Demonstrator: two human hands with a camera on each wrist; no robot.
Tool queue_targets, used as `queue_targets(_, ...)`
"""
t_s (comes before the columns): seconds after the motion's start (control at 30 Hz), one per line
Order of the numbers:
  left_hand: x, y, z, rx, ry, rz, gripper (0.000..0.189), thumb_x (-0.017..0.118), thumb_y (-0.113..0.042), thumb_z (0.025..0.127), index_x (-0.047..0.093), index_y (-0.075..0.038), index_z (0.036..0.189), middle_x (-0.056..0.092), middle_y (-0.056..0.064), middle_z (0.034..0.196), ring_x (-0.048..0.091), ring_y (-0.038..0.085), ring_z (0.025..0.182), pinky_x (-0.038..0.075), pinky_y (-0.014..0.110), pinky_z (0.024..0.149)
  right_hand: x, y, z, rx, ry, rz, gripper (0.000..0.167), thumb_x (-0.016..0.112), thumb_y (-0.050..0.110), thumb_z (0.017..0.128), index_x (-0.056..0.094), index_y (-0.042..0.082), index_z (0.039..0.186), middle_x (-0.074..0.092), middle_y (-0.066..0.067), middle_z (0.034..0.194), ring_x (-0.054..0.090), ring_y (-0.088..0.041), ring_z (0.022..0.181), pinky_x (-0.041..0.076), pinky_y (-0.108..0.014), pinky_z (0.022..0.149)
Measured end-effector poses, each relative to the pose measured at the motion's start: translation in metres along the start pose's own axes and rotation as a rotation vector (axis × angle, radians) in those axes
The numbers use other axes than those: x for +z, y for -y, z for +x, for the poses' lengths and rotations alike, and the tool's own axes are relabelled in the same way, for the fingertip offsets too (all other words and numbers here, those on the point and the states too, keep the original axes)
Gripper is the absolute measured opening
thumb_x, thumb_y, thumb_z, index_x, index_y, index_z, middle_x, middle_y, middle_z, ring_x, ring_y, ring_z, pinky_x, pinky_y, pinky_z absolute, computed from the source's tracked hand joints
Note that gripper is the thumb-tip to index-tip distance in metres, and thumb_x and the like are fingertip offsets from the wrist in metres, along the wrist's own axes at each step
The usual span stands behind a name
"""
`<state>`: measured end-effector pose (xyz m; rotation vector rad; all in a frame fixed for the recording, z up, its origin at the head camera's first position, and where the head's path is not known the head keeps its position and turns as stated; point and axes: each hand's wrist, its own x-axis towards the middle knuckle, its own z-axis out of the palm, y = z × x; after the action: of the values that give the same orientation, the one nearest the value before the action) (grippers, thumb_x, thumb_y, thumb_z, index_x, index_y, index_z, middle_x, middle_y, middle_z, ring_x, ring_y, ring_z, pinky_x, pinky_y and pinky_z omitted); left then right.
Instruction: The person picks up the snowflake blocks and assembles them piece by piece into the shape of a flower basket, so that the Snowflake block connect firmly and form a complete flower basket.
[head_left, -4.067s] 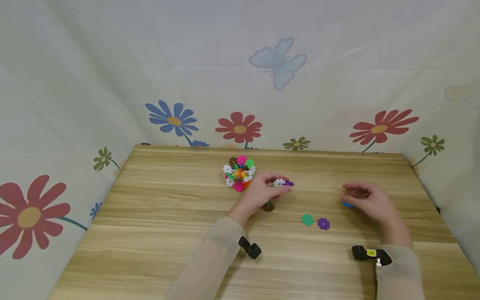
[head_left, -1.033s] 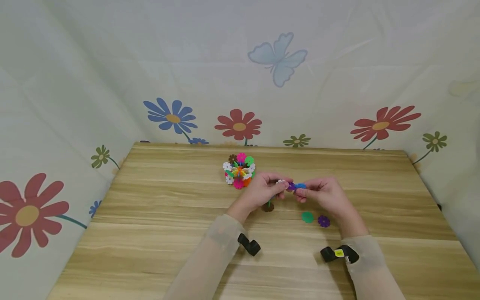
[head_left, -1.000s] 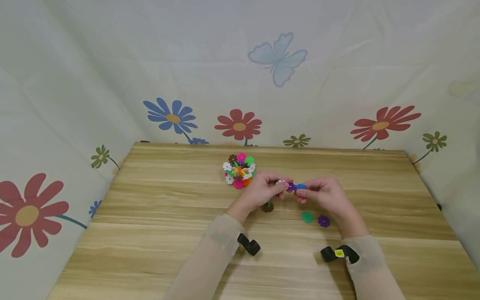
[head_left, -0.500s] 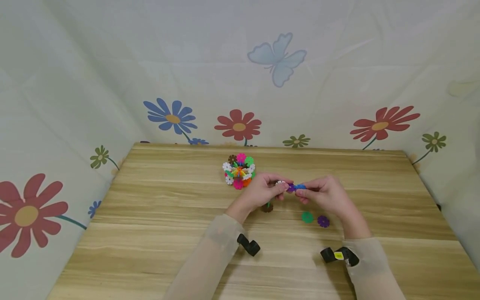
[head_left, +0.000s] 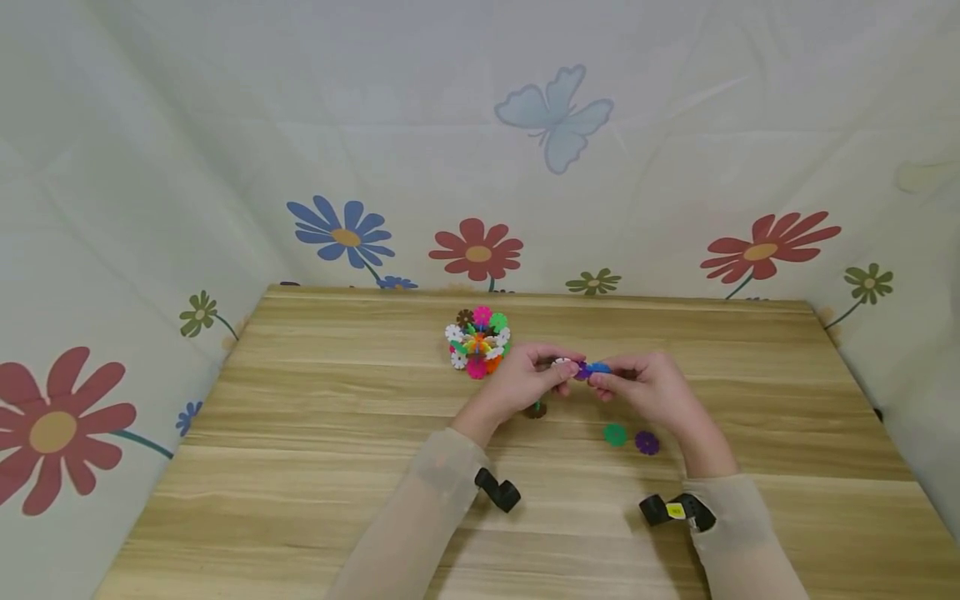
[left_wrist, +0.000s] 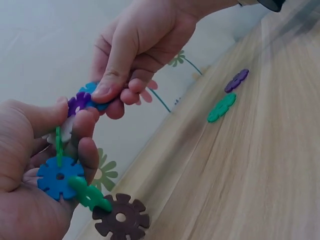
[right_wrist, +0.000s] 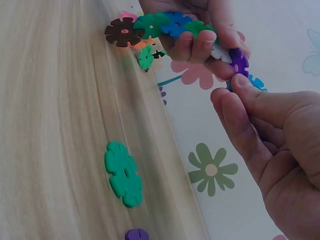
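Note:
My left hand (head_left: 525,382) holds a chain of notched plastic snowflake discs. In the right wrist view the chain runs from a brown disc (right_wrist: 116,36) through green, blue (right_wrist: 176,22) and green discs to a white disc (right_wrist: 220,52) and a purple disc (right_wrist: 240,60). The left thumb and fingers pinch near the white and purple end. My right hand (head_left: 654,390) pinches a light blue disc (right_wrist: 258,84) that meets the purple one's edge. Fingertips partly cover that joint, so how deep the slots sit cannot be seen.
On the wooden table (head_left: 337,467) a loose green disc (head_left: 615,434) and a loose purple disc (head_left: 647,442) lie in front of the hands. A round, many-coloured assembly of discs (head_left: 477,367) stands left of the left hand. Behind the table hangs a flower-printed cloth (head_left: 652,167).
Since the oldest frame, my right hand has brought the blue disc leftward from the table's right side to the chain's purple end. Over the last second both hands have barely shifted.

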<state>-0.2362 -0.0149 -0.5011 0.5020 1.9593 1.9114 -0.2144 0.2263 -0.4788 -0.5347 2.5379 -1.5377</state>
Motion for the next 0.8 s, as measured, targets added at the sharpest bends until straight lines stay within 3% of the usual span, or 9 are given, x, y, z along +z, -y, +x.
queue_targets(0.1,-0.004,0.000,-0.001,0.010,-0.006,-0.034,0.031,0.068,-0.017,0.110,0.074,0.002,0.134,0.079,0.023,0.114,0.079,0.034,0.091,0.065,0.042,0.088,-0.002,-0.003,0.000,0.035,-0.018,0.011,0.010,0.076,0.005,0.103,0.082,-0.002,0.101,0.080,-0.009,0.087,0.076,-0.018,0.077,0.065,-0.035,0.075)
queue_targets(0.2,-0.007,0.000,-0.002,0.032,-0.027,-0.067,0.028,0.068,-0.015,0.111,0.074,0.003,0.132,0.080,0.017,0.117,0.079,0.041,0.101,0.064,0.048,0.093,-0.004,-0.007,0.001,0.035,-0.034,0.027,0.010,0.074,0.004,0.104,0.081,-0.003,0.103,0.081,-0.010,0.089,0.077,-0.018,0.080,0.066,-0.037,0.077)
queue_targets(0.43,-0.007,0.003,0.001,0.090,-0.046,-0.079,0.020,0.065,-0.004,0.110,0.073,0.011,0.121,0.074,0.036,0.114,0.081,0.029,0.095,0.066,0.041,0.089,-0.004,-0.011,0.002,0.008,-0.017,0.114,0.014,0.072,0.004,0.106,0.080,-0.007,0.108,0.081,-0.018,0.096,0.079,-0.022,0.084,0.067,-0.040,0.078)
queue_targets(0.57,-0.005,0.004,0.002,0.075,-0.046,-0.062,0.026,0.066,-0.010,0.111,0.071,0.009,0.129,0.073,0.036,0.117,0.080,0.032,0.094,0.066,0.046,0.089,-0.002,-0.010,0.002,0.002,-0.015,0.145,0.013,0.072,0.001,0.105,0.079,-0.009,0.107,0.080,-0.020,0.093,0.079,-0.022,0.081,0.067,-0.038,0.076)
queue_targets(0.7,-0.003,0.001,0.000,0.044,-0.002,-0.045,0.035,0.069,-0.017,0.110,0.069,0.005,0.138,0.071,0.038,0.118,0.077,0.023,0.087,0.065,0.050,0.089,0.001,-0.009,0.003,0.000,-0.010,0.178,0.012,0.073,0.001,0.104,0.079,-0.010,0.107,0.079,-0.022,0.092,0.077,-0.019,0.079,0.066,-0.034,0.074)
queue_targets(0.8,-0.001,-0.001,-0.002,0.041,0.017,-0.035,0.034,0.073,-0.019,0.107,0.072,-0.001,0.136,0.076,0.027,0.113,0.076,0.021,0.084,0.065,0.047,0.079,0.007,-0.007,0.005,-0.003,-0.024,0.203,0.013,0.074,0.003,0.104,0.079,-0.009,0.109,0.079,-0.023,0.095,0.078,-0.022,0.081,0.066,-0.032,0.075)
